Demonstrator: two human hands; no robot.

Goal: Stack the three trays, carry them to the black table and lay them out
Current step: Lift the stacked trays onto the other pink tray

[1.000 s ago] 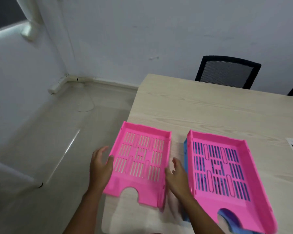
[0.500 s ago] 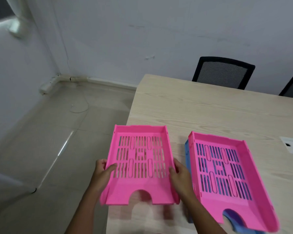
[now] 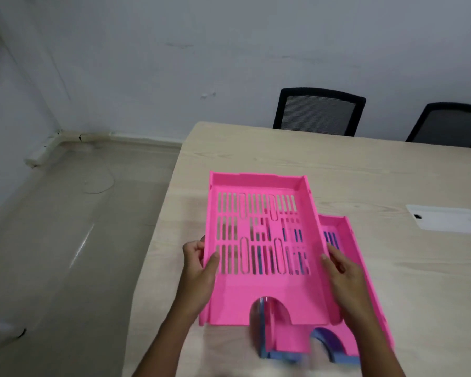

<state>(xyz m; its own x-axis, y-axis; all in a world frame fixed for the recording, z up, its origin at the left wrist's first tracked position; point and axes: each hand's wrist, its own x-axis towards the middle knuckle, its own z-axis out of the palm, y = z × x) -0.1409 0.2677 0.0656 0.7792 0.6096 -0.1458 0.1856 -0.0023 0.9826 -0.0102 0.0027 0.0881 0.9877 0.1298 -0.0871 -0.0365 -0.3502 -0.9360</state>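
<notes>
Trays are what this moment is about: a slotted pink plastic tray point(image 3: 259, 240) is held in the air between both hands, above a pale wood-grain table point(image 3: 365, 172) and partly over a second pink plastic tray point(image 3: 365, 289), which sits nested on a blue plastic tray point(image 3: 335, 346) near the table's front edge. The left hand point(image 3: 199, 268) clamps the held tray's left wall, thumb on the slotted floor and fingers curled under and around the rim; the right hand point(image 3: 343, 273) clamps the right wall likewise, fingers laid along the rim. The held tray's long axis runs away from the person, its notched front edge nearest the body, and the pair below lies along nearly the same line, turned slightly clockwise. What the coming move turns on is the sideways offset: the held tray sits to the left of the stacked pair, covering only their left portion, so the pair's right wall and part of its slotted floor show beyond the right hand. By my reading, the tray needs to travel rightward and turn a little before it can drop squarely into the pink one beneath. The right hand is the nearer to the stack and could catch between the two walls as the tray comes down. Two black mesh-backed chairs point(image 3: 320, 111) stand at the table's far side, and a white cable hatch point(image 3: 443, 220) is set into its top at right.
</notes>
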